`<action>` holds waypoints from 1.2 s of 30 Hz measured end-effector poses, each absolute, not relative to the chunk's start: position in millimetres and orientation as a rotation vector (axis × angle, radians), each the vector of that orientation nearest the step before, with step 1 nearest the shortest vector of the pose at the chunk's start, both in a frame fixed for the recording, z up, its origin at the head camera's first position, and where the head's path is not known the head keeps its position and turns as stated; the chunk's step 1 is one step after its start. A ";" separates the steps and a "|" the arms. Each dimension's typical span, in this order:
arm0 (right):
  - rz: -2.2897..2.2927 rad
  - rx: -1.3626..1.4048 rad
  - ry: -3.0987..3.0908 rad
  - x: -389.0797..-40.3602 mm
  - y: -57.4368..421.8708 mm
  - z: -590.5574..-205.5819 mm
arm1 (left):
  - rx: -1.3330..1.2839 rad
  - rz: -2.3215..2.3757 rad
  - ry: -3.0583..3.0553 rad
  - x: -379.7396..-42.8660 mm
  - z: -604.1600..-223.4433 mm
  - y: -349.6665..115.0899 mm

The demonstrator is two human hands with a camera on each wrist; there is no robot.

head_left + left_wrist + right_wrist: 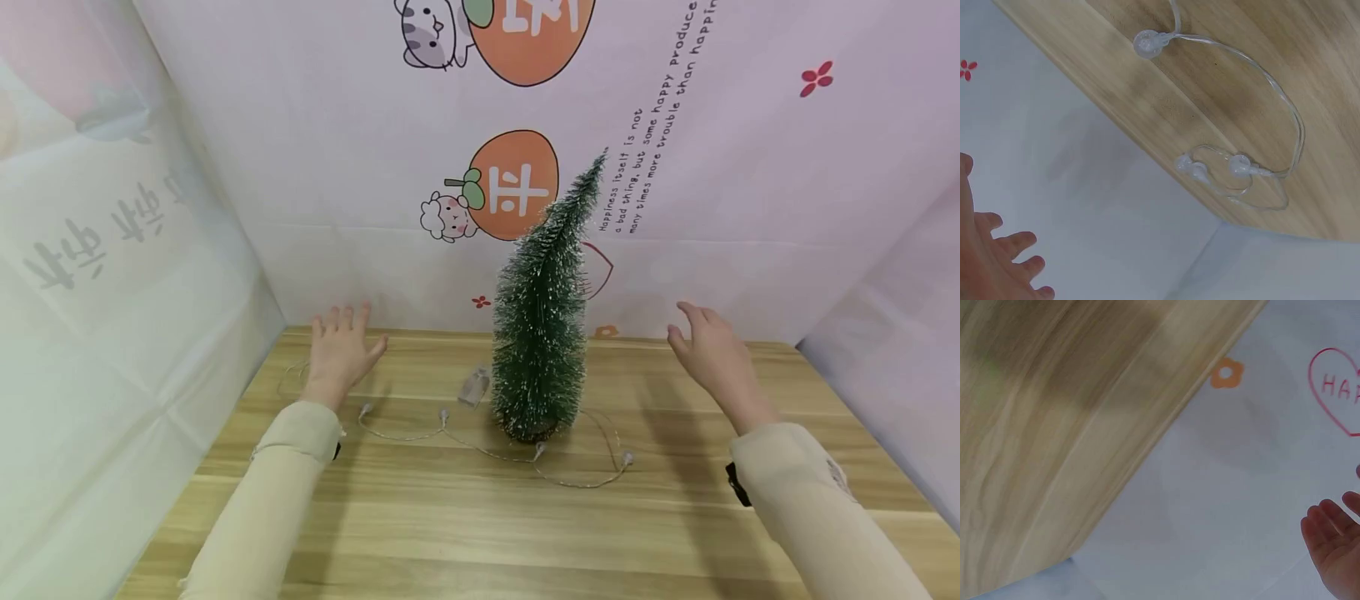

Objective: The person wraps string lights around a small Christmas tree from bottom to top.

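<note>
Light string (pixel 444 417) lies on table (pixel 450 542), from beside left hand (pixel 341 354) to right of tree. Left hand spread, holding nothing; right hand (pixel 712 358) fingers loose, also free. Green tree (pixel 538 333) stands between hands, clear box (pixel 474 387) just left, printed cloth (pixel 360 150) at far side.
</note>
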State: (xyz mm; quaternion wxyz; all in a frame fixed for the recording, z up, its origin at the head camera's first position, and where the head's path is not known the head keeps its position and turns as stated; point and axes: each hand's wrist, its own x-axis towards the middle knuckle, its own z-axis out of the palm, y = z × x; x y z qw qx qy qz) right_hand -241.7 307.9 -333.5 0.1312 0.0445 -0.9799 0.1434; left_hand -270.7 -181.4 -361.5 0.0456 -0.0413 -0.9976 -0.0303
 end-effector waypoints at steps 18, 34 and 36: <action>0.395 0.597 -2.139 -207.5 251.9 -317.4 | -0.392 -0.008 -2.942 -257.2 -375.9 -172.8; 0.201 1.129 -1.620 -195.1 200.6 -319.3 | -0.417 0.040 -2.977 -254.6 -386.4 -174.6; 0.189 1.179 -1.586 -193.6 193.1 -320.5 | -0.425 0.051 -2.967 -253.5 -388.5 -174.7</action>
